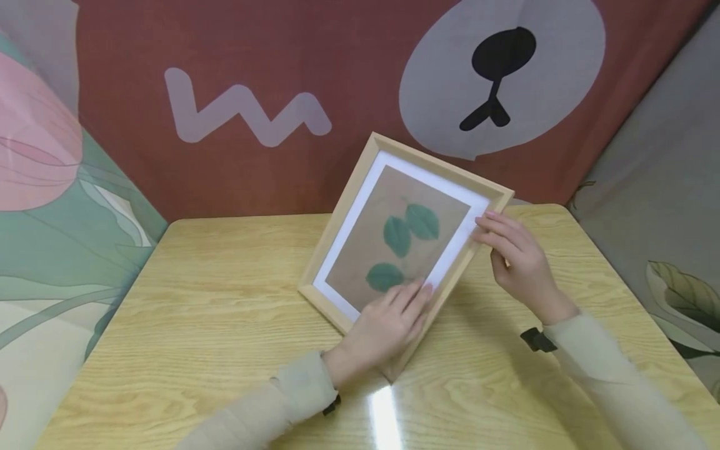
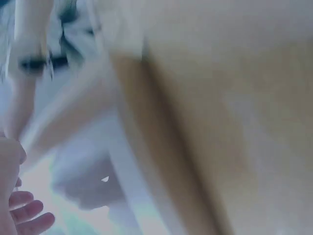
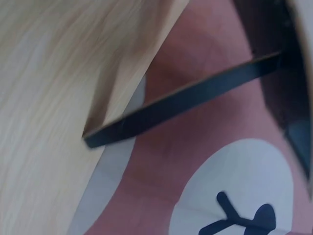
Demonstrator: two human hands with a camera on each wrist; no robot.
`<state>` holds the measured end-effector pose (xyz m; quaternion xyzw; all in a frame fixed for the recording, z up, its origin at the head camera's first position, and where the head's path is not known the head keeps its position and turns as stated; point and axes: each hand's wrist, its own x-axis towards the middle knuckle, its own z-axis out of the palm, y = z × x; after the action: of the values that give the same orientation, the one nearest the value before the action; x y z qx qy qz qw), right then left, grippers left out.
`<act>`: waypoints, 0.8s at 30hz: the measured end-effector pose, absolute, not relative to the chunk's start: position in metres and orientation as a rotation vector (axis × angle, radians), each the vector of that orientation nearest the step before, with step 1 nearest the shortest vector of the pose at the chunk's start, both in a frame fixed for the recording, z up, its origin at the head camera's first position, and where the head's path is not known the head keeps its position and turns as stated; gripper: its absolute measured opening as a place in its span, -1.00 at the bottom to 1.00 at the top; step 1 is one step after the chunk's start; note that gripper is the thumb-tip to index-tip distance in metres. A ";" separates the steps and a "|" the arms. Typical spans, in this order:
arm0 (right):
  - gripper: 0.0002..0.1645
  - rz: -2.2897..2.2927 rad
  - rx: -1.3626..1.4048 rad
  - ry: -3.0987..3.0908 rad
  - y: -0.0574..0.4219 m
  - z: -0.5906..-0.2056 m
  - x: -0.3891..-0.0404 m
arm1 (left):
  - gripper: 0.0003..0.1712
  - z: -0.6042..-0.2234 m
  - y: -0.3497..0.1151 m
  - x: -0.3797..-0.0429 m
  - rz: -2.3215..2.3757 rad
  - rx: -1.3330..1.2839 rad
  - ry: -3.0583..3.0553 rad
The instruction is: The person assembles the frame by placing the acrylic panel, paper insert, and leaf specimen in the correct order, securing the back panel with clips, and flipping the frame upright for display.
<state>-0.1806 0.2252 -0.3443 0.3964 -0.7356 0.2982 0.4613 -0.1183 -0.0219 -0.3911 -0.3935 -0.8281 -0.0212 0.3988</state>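
A light wooden picture frame (image 1: 349, 219) is tilted over the table, a lower corner towards me. Inside its white mat (image 1: 441, 181) is a brown sheet with green leaf shapes (image 1: 422, 222). My left hand (image 1: 388, 322) lies across the lower front, fingers extended towards the right-hand edge; its thumb is hidden. With my right hand (image 1: 523, 259) I grip the upper right edge, fingertips on the front. Behind the frame, the right wrist view shows a dark support leg (image 3: 186, 103) angled out from the dark back (image 3: 279, 63). The left wrist view is blurred.
The wood-grain table (image 1: 225, 300) reaches back to a red-brown cloth (image 1: 253, 175) printed with a pale muzzle. A leaf-printed cloth (image 1: 635, 156) hangs along the right, and a flower-printed one (image 1: 39, 206) along the left.
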 end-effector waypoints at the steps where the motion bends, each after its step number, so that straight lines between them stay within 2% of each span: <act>1: -0.72 0.773 0.939 -1.811 0.223 -0.344 -0.177 | -0.47 -0.388 -0.028 -0.124 -0.058 -0.972 -2.087; 6: -0.83 0.996 0.682 -1.860 0.214 -0.336 -0.156 | -0.48 -0.377 -0.065 -0.157 -0.037 -0.853 -2.071; 11: -0.50 1.433 0.433 -1.980 0.206 -0.330 -0.137 | -0.42 -0.376 -0.103 -0.186 -0.045 -0.759 -2.111; 14: -0.39 1.685 0.300 -2.048 0.202 -0.330 -0.130 | -0.44 -0.381 -0.120 -0.198 0.006 -0.679 -2.148; 19: -0.44 1.885 0.159 -2.223 0.200 -0.337 -0.125 | -0.52 -0.388 -0.135 -0.207 0.099 -0.615 -2.217; 24: -0.46 1.922 0.142 -2.316 0.196 -0.343 -0.120 | -0.53 -0.392 -0.139 -0.209 0.080 -0.624 -2.278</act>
<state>-0.1201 0.1965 -0.3428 0.0471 -0.7671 0.6366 0.0641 -0.2094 -0.1390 -0.3916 -0.2441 -0.8919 0.0314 0.3795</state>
